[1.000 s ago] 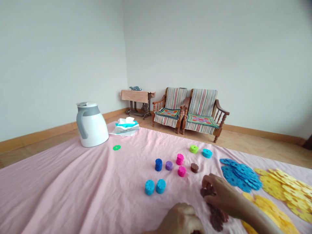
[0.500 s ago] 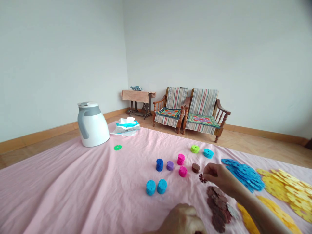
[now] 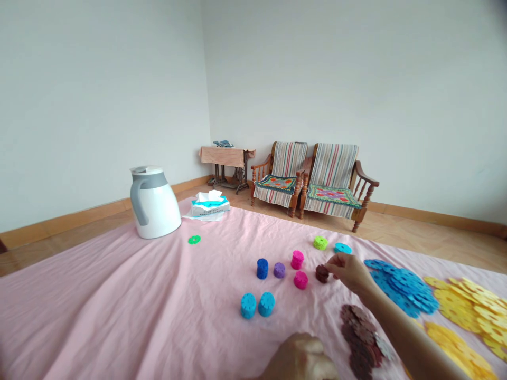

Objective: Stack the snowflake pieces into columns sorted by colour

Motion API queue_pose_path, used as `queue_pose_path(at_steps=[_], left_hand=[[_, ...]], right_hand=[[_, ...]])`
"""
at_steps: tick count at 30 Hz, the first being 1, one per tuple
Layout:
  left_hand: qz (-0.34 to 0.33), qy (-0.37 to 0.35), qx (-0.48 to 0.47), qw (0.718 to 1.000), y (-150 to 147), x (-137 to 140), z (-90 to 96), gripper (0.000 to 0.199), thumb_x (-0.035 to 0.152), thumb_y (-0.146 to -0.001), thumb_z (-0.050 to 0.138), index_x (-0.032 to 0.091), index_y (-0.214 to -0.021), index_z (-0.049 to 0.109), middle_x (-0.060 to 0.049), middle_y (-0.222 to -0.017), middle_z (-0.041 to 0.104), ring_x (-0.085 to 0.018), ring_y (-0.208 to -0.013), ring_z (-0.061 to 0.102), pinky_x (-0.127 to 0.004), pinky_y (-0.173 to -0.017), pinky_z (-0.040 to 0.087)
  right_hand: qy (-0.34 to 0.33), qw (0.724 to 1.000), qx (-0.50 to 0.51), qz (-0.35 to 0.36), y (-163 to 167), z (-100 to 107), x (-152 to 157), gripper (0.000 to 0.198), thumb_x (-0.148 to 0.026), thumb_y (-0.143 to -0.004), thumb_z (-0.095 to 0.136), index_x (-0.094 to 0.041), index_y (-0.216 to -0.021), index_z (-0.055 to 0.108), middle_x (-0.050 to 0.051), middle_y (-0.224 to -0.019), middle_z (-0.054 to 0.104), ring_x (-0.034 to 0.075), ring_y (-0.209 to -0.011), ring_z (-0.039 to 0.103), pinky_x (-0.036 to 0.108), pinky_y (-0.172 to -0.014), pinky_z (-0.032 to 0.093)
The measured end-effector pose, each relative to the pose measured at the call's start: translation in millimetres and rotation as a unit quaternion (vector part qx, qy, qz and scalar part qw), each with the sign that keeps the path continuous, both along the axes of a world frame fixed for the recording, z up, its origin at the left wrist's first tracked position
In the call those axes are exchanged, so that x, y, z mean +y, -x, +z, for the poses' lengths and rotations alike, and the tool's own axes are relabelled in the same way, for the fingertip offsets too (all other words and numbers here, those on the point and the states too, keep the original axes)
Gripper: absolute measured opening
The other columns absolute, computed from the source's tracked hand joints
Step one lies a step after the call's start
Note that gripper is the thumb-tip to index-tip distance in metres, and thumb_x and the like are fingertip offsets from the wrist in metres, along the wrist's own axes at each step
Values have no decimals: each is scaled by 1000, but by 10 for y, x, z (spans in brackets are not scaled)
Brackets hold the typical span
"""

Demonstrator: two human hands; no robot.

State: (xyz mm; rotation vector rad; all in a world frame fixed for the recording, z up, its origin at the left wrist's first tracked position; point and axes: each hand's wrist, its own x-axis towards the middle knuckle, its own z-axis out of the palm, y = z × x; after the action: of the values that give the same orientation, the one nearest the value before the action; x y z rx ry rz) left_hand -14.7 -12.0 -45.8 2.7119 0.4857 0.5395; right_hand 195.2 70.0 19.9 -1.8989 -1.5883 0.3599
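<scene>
Pink cloth (image 3: 119, 295), pale walls (image 3: 301, 74) — right hand (image 3: 351, 271) pinches brown discs (image 3: 321, 274); left hand (image 3: 301, 360) curled — contents unclear.

From our left hand (image 3: 303, 360), we have open pink cloth (image 3: 119, 316) at 9 o'clock and a free lane at 12 up to the nearer pink stack (image 3: 301, 281), while two light-blue stacks (image 3: 266, 305) narrow the way at 11. Around our right hand (image 3: 332, 265), the brown stack (image 3: 321, 274) it touches blocks 9 o'clock, a cyan stack (image 3: 343, 247) sits close at 12, and the blue pile (image 3: 404, 287) crowds 3. The brown pile (image 3: 359, 335) fills 6, leaving us a bare strip toward 7 or 8.
</scene>
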Motion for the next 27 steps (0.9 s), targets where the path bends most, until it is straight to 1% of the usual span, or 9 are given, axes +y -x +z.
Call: queue_pose_path(at_steps=[3, 6, 9, 12, 16, 19, 22, 24, 27], left_hand=[[-2, 10, -5, 1000, -1, -6, 5, 29, 46, -86, 62, 21, -77, 70, 4, -58, 57, -10, -60, 50, -21, -65, 37], [7, 4, -8, 1000, 7, -18, 22, 28, 47, -84, 63, 21, -76, 71, 4, -60, 59, -10, -59, 51, -21, -64, 37], [9, 1, -7, 1000, 15, -27, 45, 23, 42, -84, 66, 21, -75, 71, 4, -61, 60, -9, -60, 51, -20, -63, 37], [10, 4, 2, 1000, 17, -29, 59, 17, 35, -84, 68, 21, -75, 70, 5, -61, 60, -9, -60, 52, -20, -64, 37], [5, 2, 12, 1000, 14, -25, 60, 11, 32, -82, 70, 22, -79, 69, 6, -64, 61, -9, -62, 53, -20, -66, 38], [0, 5, 6, 1000, 17, -19, 65, 4, 20, -78, 73, 21, -79, 69, 6, -67, 63, -9, -63, 55, -19, -68, 39], [1, 8, 0, 1000, 27, -21, 77, 7, 15, -78, 71, 21, -78, 68, 7, -69, 64, -9, -66, 56, -19, -70, 39], [3, 11, 4, 1000, 35, -27, 85, 8, 16, -82, 68, 20, -75, 66, 6, -69, 64, -9, -66, 56, -19, -70, 39], [9, 15, 8, 1000, 43, -37, 83, 17, 19, -85, 65, 19, -68, 62, 6, -68, 64, -9, -66, 56, -19, -69, 39]], right_hand=[[-1, 999, -30, -16, 3, 56, -34, 16, -30, -72, 54, -20, -61, 60, 2, -58, 67, 17, -59, 61, 25, -53, 38], [-8, 998, -55, -18, 64, 114, -92, 15, -31, -74, 52, -20, -66, 59, 3, -67, 69, 19, -65, 63, 26, -58, 40], [-14, 995, -99, -9, 187, 134, -158, 19, -35, -77, 51, -19, -79, 60, 8, -79, 71, 21, -73, 66, 28, -62, 43], [9, 984, -175, -13, 322, 132, -198, 31, -40, -80, 49, -14, -94, 59, 14, -86, 72, 28, -82, 67, 31, -62, 41], [47, 973, -227, -27, 436, 99, -162, 33, -40, -84, 47, -11, -97, 58, 17, -85, 72, 30, -80, 68, 30, -57, 37], [46, 971, -234, -25, 460, 44, -104, 29, -37, -83, 49, -12, -93, 58, 16, -83, 71, 27, -78, 68, 29, -57, 36], [41, 968, -245, -27, 461, 0, -75, 25, -33, -82, 49, -12, -92, 58, 16, -82, 72, 26, -75, 68, 28, -54, 33], [37, 966, -253, -29, 464, -11, -76, 24, -30, -81, 48, -12, -94, 58, 16, -81, 72, 26, -74, 68, 28, -52, 31], [27, 966, -256, -25, 483, -7, -90, 26, -26, -80, 48, -11, -99, 57, 16, -82, 72, 27, -73, 68, 28, -51, 29]])
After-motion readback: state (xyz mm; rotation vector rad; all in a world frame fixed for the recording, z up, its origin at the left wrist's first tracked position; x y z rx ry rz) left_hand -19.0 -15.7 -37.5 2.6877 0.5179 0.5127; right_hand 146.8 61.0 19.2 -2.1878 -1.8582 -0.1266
